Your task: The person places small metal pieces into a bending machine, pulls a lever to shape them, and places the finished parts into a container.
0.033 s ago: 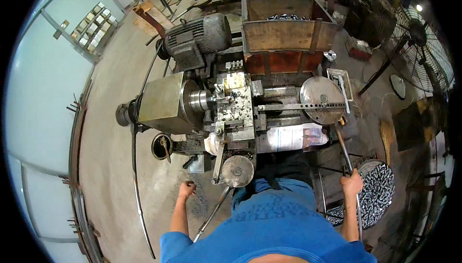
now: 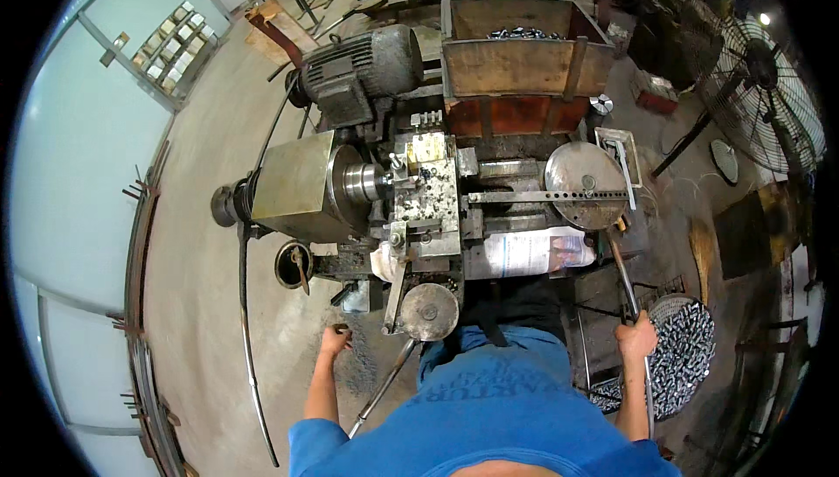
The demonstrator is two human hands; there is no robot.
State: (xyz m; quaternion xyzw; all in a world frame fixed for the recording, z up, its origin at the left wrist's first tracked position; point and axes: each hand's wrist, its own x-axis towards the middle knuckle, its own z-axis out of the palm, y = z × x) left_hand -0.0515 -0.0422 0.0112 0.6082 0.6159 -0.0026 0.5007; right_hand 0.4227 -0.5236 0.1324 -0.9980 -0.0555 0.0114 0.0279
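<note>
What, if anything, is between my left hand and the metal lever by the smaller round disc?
Nothing visible: between your left hand and that metal lever, the picture shows floor with dark specks scattered on it. Your right hand grips the other lever.

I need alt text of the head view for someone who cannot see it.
A person's right hand grips a long metal lever at a lathe-like machine; the left hand is over the floor. Small shiny parts are heaped at right; a wooden bin stands behind.
</note>
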